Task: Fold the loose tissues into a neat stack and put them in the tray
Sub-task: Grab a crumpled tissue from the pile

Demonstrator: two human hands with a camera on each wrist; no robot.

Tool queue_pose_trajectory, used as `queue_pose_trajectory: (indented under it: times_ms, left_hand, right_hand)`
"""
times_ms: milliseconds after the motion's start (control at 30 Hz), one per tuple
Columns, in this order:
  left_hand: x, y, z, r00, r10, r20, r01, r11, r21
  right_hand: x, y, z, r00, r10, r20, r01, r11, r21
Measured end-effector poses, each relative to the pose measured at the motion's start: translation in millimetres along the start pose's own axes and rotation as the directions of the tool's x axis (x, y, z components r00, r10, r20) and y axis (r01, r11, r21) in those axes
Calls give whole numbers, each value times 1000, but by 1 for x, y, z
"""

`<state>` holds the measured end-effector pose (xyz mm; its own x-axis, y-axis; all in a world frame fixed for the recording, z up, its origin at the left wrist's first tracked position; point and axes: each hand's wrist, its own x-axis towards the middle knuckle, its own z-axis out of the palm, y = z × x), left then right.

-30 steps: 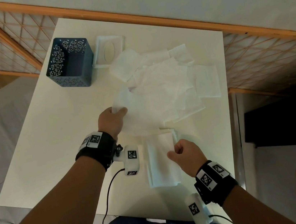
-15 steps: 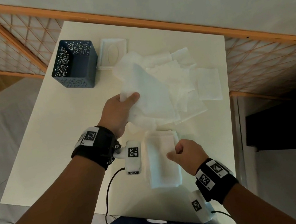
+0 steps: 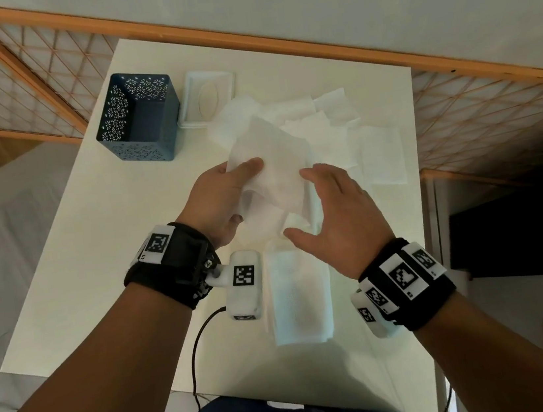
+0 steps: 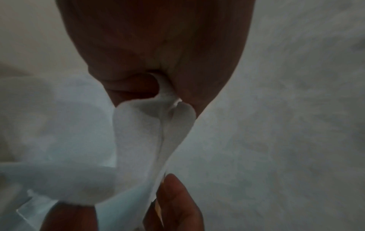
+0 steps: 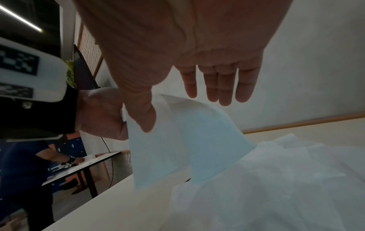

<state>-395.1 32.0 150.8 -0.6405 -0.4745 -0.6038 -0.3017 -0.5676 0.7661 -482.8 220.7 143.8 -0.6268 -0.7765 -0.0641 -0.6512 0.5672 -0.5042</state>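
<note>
The left hand (image 3: 218, 202) has lifted one tissue (image 3: 272, 167) clear of the loose pile (image 3: 332, 128), and the right hand (image 3: 336, 211) has left the folded stack (image 3: 299, 299) to meet it, so another fold looks about to start. Left pinches the tissue's corner above the desk (image 3: 101, 235); right is spread wide, fingers straight, holding nothing, thumb beside the sheet's edge.

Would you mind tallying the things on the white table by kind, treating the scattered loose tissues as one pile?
Blue perforated box: 1
White lid with oval opening: 1
Pile of loose tissues: 1 (sheets overlap, no exact count)
Folded tissue stack: 1
Tissue held up by the left hand: 1
Total: 5
</note>
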Motion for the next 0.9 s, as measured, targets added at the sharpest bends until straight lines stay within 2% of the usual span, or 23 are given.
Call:
queue_pose_trajectory:
  times_ms: [100,167,267,367,567,667,767,833,900]
  left_hand:
    - [-3,2,3,999,-34,-10,34,999,-41]
    - [-9,6,7,999,-52,-6,51,995,-90]
    - [-19,11,12,996,-38,84,48,992,-117]
    - [-28,4,17,985,6,174,-4,1000,-11]
    - [-45,-14,34,966,115,230,-170,957,235]
    - [-46,-22,39,963,165,212,-226,924,309]
    - [-43,-23,40,962,190,196,-256,879,402]
    - [-39,-24,38,956,240,170,-293,826,481]
    - [-36,-25,35,945,307,110,-321,819,476]
  right_hand:
    - [7,-3,0,1000,-12,12,12,999,31]
    - [11,-5,-1,999,31,7,-32,999,40]
    - [14,-6,-1,998,62,-9,-62,997,51]
    - [15,-6,2,992,115,-54,-104,980,168]
    - [19,-4,2,964,263,-36,-234,907,351]
    - [23,-5,0,951,308,-19,-277,880,386]
    - [22,-5,-1,948,316,-36,-268,855,444]
    - [21,-5,-1,948,313,-53,-250,840,481]
    - [19,-4,-3,946,320,-56,-250,827,504]
